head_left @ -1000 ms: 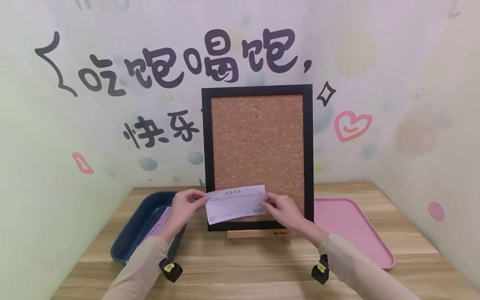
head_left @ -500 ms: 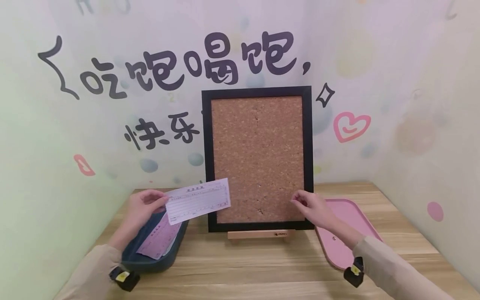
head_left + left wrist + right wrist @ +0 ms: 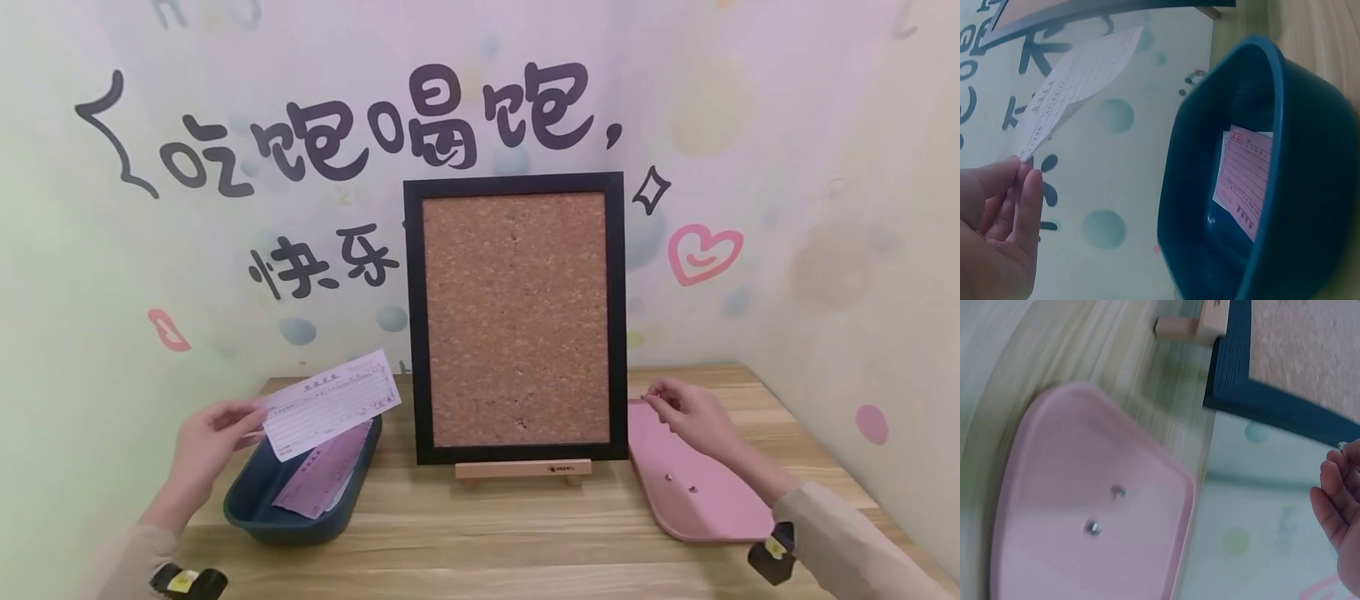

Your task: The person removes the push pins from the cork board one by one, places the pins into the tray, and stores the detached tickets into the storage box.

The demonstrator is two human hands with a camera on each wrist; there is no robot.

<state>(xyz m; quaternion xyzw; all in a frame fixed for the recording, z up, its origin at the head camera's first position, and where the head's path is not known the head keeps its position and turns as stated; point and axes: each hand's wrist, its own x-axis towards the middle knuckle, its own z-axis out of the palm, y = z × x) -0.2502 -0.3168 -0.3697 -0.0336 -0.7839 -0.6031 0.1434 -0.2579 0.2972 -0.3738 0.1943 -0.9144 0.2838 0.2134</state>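
My left hand (image 3: 208, 454) pinches a white printed slip of paper (image 3: 330, 406) by its left end, above the dark blue bin (image 3: 300, 531). In the left wrist view the slip bends and its far end stands free. A pink printed slip (image 3: 1244, 181) lies in the bin on top of a paler one. My right hand (image 3: 693, 421), over the back of the pink tray (image 3: 720, 525), pinches a small shiny thumbtack (image 3: 1342, 445) between thumb and fingertip. Two more metal thumbtacks (image 3: 1092, 527) lie in the tray.
A black-framed cork board (image 3: 517, 317) stands in the middle on a small wooden easel (image 3: 522, 471), with small holes in its cork. Behind the wooden table (image 3: 465, 550) rises a wall (image 3: 787, 167) with lettering.
Both hands have moved apart from the board's lower part. The left carries the slip leftward over the bin; the right has let go of the slip's end and moved right with the thumbtack.
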